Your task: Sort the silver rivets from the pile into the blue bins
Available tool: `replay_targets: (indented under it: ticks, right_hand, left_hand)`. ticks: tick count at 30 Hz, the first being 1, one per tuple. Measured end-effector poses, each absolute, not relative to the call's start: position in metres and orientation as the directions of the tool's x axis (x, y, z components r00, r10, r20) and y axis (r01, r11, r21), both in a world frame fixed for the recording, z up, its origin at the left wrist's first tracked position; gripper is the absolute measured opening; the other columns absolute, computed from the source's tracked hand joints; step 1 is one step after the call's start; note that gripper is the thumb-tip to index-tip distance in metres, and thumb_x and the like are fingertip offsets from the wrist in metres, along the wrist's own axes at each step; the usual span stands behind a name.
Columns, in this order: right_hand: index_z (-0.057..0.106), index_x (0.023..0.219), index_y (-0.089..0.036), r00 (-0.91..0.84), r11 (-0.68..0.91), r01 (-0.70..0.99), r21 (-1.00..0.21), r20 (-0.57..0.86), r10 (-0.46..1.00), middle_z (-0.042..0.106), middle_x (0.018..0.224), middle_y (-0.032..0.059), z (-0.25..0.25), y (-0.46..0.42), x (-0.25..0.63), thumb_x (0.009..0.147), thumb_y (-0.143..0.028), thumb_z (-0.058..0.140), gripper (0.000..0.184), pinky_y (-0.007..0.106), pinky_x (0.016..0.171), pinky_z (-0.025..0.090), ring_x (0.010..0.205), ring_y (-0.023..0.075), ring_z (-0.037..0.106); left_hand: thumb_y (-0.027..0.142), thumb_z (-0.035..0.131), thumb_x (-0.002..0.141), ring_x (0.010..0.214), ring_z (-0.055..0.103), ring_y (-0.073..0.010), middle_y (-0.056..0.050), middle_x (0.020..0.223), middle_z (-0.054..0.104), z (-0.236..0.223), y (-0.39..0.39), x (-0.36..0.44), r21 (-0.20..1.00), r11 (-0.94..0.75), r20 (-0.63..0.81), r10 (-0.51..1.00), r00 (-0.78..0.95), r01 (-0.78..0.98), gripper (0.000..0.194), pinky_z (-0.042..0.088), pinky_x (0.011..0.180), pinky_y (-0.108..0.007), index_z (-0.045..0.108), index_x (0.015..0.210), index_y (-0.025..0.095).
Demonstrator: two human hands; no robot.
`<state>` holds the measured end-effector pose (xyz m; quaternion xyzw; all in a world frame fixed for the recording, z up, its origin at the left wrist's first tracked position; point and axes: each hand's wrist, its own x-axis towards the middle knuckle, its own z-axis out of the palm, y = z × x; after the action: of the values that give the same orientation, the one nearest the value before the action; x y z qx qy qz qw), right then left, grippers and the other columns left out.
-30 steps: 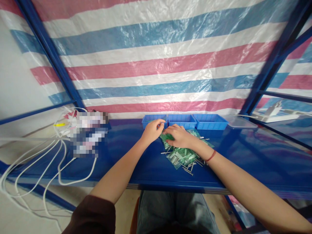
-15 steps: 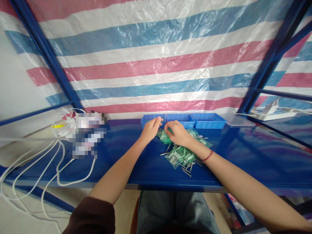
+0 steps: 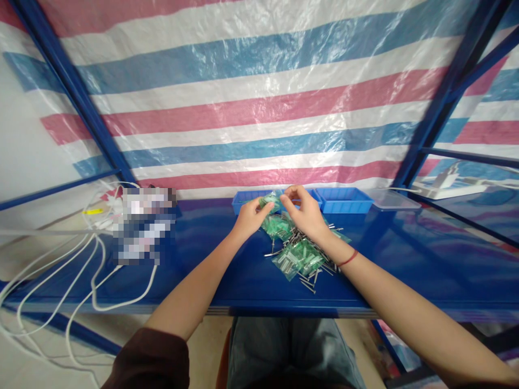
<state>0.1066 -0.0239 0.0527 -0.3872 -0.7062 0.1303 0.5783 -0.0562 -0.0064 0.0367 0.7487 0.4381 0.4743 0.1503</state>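
Observation:
A small clear plastic bag with green contents (image 3: 271, 200) is held up in front of the blue bins, between my hands. My left hand (image 3: 250, 217) grips its left side between thumb and fingers. My right hand (image 3: 306, 212) has its thumb and fingertips curled in at the bag's right edge, pinching there. Below my hands lies a pile of similar bags (image 3: 300, 258) with green and pale pieces inside. Loose metal screws or nails (image 3: 310, 283) are scattered among and around them.
Three blue plastic bins stand in a row at the back, the right one (image 3: 344, 201) in full view. A clear lid (image 3: 396, 201) lies to their right. Pixelated items (image 3: 144, 224) and white cables (image 3: 97, 270) occupy the left. Blue metal posts (image 3: 430, 108) frame the blue table (image 3: 194, 237).
My right hand has risen from the pile and tilted upward. A plastic bag now shows between my two hands, in my left hand's grip.

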Motion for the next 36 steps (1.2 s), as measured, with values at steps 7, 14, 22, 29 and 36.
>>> replay_targets:
  ticks: [7,14,22,29,36]
  right_hand:
    - [0.055,0.069,-0.016,-0.191,0.407,0.291,-0.866,0.364,0.912,0.055,0.059,0.0031,0.055,-0.031,0.104,0.081,-0.062,0.035,0.051,0.026,0.046,0.040,0.048,0.0121,0.050]
    - [0.050,0.067,-0.017,-0.107,0.374,0.236,-0.897,0.359,0.927,0.053,0.057,0.0001,0.050,-0.025,0.103,0.079,-0.041,0.048,0.027,0.023,0.046,0.040,0.048,0.0108,0.048]
    - [0.059,0.092,-0.015,-0.277,0.650,0.725,-0.227,0.769,0.577,0.061,0.088,0.0105,0.055,-0.027,0.121,0.088,-0.025,0.038,0.023,0.030,0.072,0.042,0.079,0.0200,0.056]
    - [0.060,0.109,-0.019,-0.483,0.707,0.706,-0.041,0.703,0.523,0.057,0.107,0.0107,0.055,-0.030,0.123,0.088,-0.020,0.038,0.031,0.033,0.080,0.043,0.097,0.0218,0.054]
    - [0.054,0.115,-0.017,-0.204,0.687,0.534,-0.492,0.714,0.670,0.063,0.092,0.0065,0.049,-0.023,0.117,0.081,-0.020,0.045,0.035,0.031,0.068,0.048,0.069,0.0151,0.059]
  left_hand:
    - [0.032,0.048,0.086,0.086,0.058,-0.0165,-0.005,0.092,0.065,0.044,-0.016,-0.058,0.354,-0.637,0.751,0.630,0.198,0.685,0.022,0.044,0.081,-0.028,0.063,0.093,0.018]
    - [0.016,0.049,0.082,0.103,0.051,-0.0194,-0.007,0.110,0.059,0.043,-0.021,-0.053,0.151,-0.705,0.728,0.554,0.405,0.693,0.031,0.039,0.093,-0.033,0.059,0.111,0.020]
    - [0.048,0.031,0.089,0.076,0.058,-0.0163,-0.007,0.081,0.064,0.047,-0.018,-0.043,0.762,-0.497,0.484,0.863,0.146,0.414,0.048,0.047,0.068,-0.027,0.067,0.087,0.016]
    - [0.062,0.051,0.074,0.054,0.051,-0.0081,-0.006,0.075,0.063,0.044,-0.014,-0.044,0.991,-0.120,0.131,0.962,0.239,-0.060,0.053,0.039,0.048,-0.020,0.064,0.091,0.014]
    - [0.047,0.064,0.072,0.070,0.057,-0.0113,-0.005,0.084,0.063,0.039,-0.012,-0.047,0.975,-0.216,0.223,0.955,0.194,-0.056,0.038,0.046,0.059,-0.021,0.063,0.093,0.015]
